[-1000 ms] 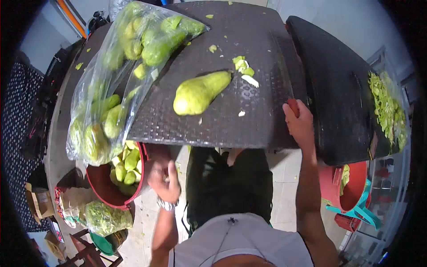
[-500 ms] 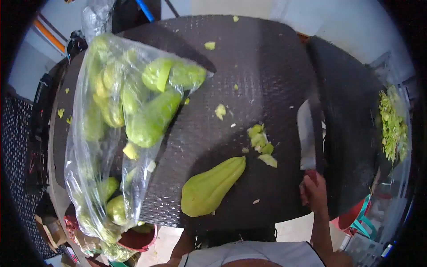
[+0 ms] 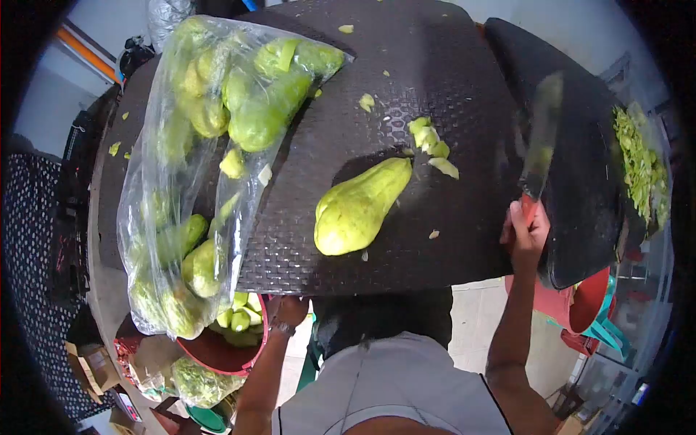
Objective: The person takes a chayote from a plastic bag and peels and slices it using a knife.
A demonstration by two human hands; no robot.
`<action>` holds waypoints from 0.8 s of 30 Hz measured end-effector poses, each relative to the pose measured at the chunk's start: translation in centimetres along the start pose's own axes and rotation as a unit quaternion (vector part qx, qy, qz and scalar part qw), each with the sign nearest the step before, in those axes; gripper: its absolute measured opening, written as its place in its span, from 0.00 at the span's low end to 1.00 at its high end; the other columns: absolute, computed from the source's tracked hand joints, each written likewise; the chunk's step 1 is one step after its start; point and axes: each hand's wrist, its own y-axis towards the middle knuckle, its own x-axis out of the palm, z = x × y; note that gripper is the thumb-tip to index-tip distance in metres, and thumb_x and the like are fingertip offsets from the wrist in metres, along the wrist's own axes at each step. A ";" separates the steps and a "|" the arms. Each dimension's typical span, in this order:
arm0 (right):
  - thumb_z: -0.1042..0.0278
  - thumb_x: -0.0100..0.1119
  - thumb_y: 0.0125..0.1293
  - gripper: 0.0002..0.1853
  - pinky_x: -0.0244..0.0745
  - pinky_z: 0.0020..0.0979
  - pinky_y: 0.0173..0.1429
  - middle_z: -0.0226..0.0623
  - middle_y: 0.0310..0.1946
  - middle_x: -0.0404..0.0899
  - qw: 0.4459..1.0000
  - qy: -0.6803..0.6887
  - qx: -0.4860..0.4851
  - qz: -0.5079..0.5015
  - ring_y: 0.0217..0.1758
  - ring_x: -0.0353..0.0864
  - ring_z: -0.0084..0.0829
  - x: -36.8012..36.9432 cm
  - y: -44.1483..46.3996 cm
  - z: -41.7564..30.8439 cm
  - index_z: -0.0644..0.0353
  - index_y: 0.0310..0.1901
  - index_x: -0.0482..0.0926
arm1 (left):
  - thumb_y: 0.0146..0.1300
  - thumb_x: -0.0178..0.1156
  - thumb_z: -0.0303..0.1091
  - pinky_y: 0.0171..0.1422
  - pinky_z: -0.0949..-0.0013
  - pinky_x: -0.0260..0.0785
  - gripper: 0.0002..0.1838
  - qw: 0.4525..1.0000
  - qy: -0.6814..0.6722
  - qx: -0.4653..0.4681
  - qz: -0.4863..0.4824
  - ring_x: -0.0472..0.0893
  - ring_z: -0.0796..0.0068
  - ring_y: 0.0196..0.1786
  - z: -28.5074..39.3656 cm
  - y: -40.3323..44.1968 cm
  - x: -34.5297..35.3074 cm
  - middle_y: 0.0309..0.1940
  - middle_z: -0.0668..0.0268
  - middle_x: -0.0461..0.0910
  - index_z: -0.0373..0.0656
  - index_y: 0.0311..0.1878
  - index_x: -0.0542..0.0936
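Green on brown: gripping a knife point(image 3: 541, 151) in the right hand point(image 3: 526, 230).
Facing a vegetable point(image 3: 362, 208) on the table point(image 3: 449, 239); with left hand point(image 3: 291, 310) beside the red bucket point(image 3: 217, 354), cannot tell if open.

We hold our right arm point(image 3: 509, 333) forward and out to the side, the right hand point(image 3: 526, 232) curled into a closed grip. Our left arm point(image 3: 262, 370) angles forward on the other side, the left hand point(image 3: 292, 310) dark, its finger pose unclear.
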 end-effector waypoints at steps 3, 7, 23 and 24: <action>0.66 0.62 0.76 0.08 0.60 0.21 0.20 0.26 0.21 0.71 0.996 0.027 -0.080 0.026 0.16 0.65 0.16 1.6 1.3 -0.4 0.59 0.46 0.75 | 0.74 0.58 0.56 0.56 0.47 0.77 0.28 0.971 0.022 0.138 -0.196 0.86 0.38 0.49 7.9 -5.2 -7.9 0.45 0.40 0.86 0.36 0.56 0.84; 0.65 0.67 0.74 0.10 0.58 0.22 0.26 0.20 0.21 0.69 0.989 -0.074 0.118 -0.050 0.24 0.67 0.12 2.2 2.8 -4.8 0.57 0.36 0.76 | 0.71 0.65 0.37 0.45 0.55 0.77 0.10 0.895 -0.144 0.385 -0.175 0.87 0.52 0.38 17.1 -8.1 -17.9 0.34 0.55 0.87 0.41 0.47 0.88; 0.57 0.71 0.70 0.16 0.65 0.27 0.32 0.23 0.22 0.71 0.984 -0.128 -0.042 -0.114 0.27 0.65 0.14 6.9 1.4 -6.6 0.63 0.40 0.81 | 0.48 0.80 0.49 0.58 0.59 0.80 0.46 0.922 -0.266 0.279 -0.023 0.87 0.54 0.53 22.9 6.0 -21.2 0.53 0.50 0.86 0.34 0.68 0.75; 0.56 0.72 0.70 0.16 0.64 0.27 0.32 0.23 0.22 0.71 0.983 -0.132 -0.031 -0.121 0.27 0.65 0.14 6.7 1.8 -7.0 0.63 0.40 0.80 | 0.50 0.78 0.45 0.60 0.58 0.80 0.45 0.859 -0.426 0.277 -0.061 0.87 0.52 0.55 22.8 5.6 -20.5 0.55 0.48 0.85 0.34 0.69 0.73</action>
